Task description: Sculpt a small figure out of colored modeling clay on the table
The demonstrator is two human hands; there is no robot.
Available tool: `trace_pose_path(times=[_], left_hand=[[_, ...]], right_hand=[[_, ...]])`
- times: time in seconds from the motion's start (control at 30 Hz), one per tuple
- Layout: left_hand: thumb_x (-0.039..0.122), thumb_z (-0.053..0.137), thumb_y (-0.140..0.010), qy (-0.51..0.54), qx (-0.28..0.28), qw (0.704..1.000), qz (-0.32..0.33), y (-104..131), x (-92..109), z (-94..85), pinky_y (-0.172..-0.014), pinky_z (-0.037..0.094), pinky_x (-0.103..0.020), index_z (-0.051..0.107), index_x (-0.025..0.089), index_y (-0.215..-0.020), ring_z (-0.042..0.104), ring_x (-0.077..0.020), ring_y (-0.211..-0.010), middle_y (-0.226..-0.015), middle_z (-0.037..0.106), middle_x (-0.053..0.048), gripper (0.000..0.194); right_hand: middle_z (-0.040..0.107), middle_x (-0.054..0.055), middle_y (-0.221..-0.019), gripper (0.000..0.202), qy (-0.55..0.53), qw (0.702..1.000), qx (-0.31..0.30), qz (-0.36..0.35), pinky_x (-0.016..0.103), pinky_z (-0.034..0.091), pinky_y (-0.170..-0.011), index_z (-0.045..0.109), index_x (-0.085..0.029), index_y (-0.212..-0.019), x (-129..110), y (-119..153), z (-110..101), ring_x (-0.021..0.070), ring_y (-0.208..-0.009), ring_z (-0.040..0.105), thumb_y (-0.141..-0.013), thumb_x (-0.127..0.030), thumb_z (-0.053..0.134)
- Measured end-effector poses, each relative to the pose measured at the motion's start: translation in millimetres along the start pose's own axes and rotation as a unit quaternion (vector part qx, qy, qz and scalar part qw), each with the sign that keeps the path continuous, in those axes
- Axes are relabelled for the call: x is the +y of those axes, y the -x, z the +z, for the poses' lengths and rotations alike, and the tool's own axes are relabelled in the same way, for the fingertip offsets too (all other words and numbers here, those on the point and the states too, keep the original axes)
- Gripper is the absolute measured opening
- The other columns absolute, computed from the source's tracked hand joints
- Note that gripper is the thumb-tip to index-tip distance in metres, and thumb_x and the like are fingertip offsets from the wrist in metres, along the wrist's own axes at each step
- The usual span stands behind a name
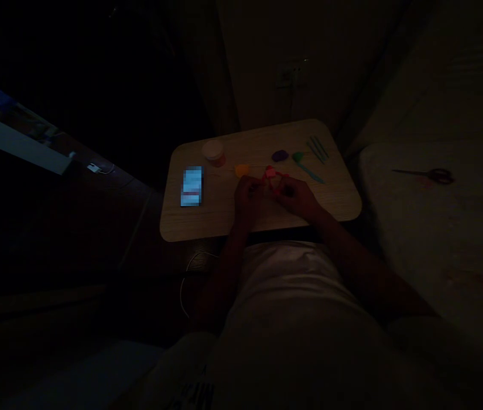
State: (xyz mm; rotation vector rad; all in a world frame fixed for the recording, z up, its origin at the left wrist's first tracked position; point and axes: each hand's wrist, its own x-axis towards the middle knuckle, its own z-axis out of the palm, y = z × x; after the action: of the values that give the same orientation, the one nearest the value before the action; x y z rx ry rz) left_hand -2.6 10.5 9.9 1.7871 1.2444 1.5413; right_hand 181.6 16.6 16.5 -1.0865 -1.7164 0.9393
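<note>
In dim light, a red clay-like piece (270, 171) with several thin strands and a pinkish block at its middle lies between my hands. My right hand (296, 198) pinches the lower right part of it. My left hand (248, 196) is closed at its left side, fingertips by a strand; darkness hides exactly what they grip. Just beyond my left hand sits an orange lump (242, 170). A purple lump (279, 155) lies behind the red piece. To its right are a green lump (297, 156) and a blue-green modelling tool (311, 172).
The small wooden table (220, 219) also bears a lidded tub (213, 152), a lit phone (192, 186) at left and several thin sticks (318, 149) at back right. Scissors (432, 175) lie on a pale surface to the right. A white cable (181, 285) hangs below the table.
</note>
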Motion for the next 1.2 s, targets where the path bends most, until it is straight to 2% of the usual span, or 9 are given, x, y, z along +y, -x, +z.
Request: trace_pose_path(times=[0.17, 0.33, 0.7, 0.8, 1.03, 1.2], left_hand=[[0.029, 0.066, -0.096, 0.005, 0.006, 1.0, -0.006, 0, 1, 0.4, -0.08, 0.049, -0.031, 0.062, 0.023, -0.084, 0.059, -0.0173, -0.086, -0.089, 0.06, -0.002, 0.014], [0.03, 0.068, -0.095, -0.004, 0.0, 1.0, -0.012, 0, 1, 0.2, -0.08, 0.05, -0.031, 0.063, 0.023, -0.085, 0.059, -0.0172, -0.086, -0.09, 0.062, -0.002, 0.013], [0.026, 0.067, -0.094, 0.001, 0.004, 1.0, -0.003, -1, 0, 0.4, -0.079, 0.049, -0.03, 0.062, 0.023, -0.084, 0.059, -0.0166, -0.085, -0.089, 0.061, -0.002, 0.012], [0.027, 0.067, -0.095, -0.005, 0.004, 1.0, -0.004, 0, -1, 0.5, -0.08, 0.049, -0.03, 0.062, 0.023, -0.083, 0.059, -0.0165, -0.085, -0.088, 0.06, -0.001, 0.014], [0.029, 0.067, -0.096, -0.004, 0.002, 1.0, -0.008, 0, 1, 0.3, -0.08, 0.05, -0.031, 0.062, 0.023, -0.084, 0.06, -0.0172, -0.086, -0.089, 0.062, -0.002, 0.014], [0.03, 0.066, -0.096, -0.001, 0.0, 1.0, -0.01, 0, 2, -0.2, -0.081, 0.05, -0.032, 0.063, 0.023, -0.086, 0.06, -0.0175, -0.087, -0.09, 0.063, -0.003, 0.013]], right_hand=[[0.049, -0.003, -0.06, 0.039, -0.01, 1.0, -0.004, 0.01, 0.028, 0.034, -0.059, 0.057, -0.021, -0.068, -1, 1, -1, 0.0131, -0.06, 0.042, -0.085, -0.053, 0.069], [0.055, -0.001, -0.063, 0.04, -0.003, 1.0, -0.017, 0.025, 0.028, 0.035, -0.058, 0.065, -0.019, -0.072, 1, 1, 0, 0.0138, -0.061, 0.046, -0.09, -0.055, 0.063], [0.058, 0.002, -0.062, 0.061, -0.005, 1.0, -0.01, 0.017, 0.03, 0.039, -0.061, 0.057, -0.02, -0.062, -3, 0, 0, 0.0152, -0.062, 0.05, -0.093, -0.072, 0.052], [0.057, 0.001, -0.063, 0.057, 0.0, 1.0, 0.002, 0.021, 0.029, 0.038, -0.06, 0.06, -0.019, -0.066, -1, 1, 1, 0.0151, -0.062, 0.049, -0.091, -0.071, 0.057], [0.064, 0.003, -0.077, 0.035, -0.029, 1.0, -0.001, 0.007, 0.03, 0.042, -0.065, 0.069, -0.019, -0.082, 4, 1, 1, 0.016, -0.068, 0.053, -0.09, -0.053, 0.064], [0.069, 0.004, -0.082, 0.032, -0.021, 1.0, 0.004, -0.002, 0.031, 0.046, -0.07, 0.073, -0.021, -0.092, 10, -1, 2, 0.0185, -0.073, 0.057, -0.089, -0.052, 0.066]])
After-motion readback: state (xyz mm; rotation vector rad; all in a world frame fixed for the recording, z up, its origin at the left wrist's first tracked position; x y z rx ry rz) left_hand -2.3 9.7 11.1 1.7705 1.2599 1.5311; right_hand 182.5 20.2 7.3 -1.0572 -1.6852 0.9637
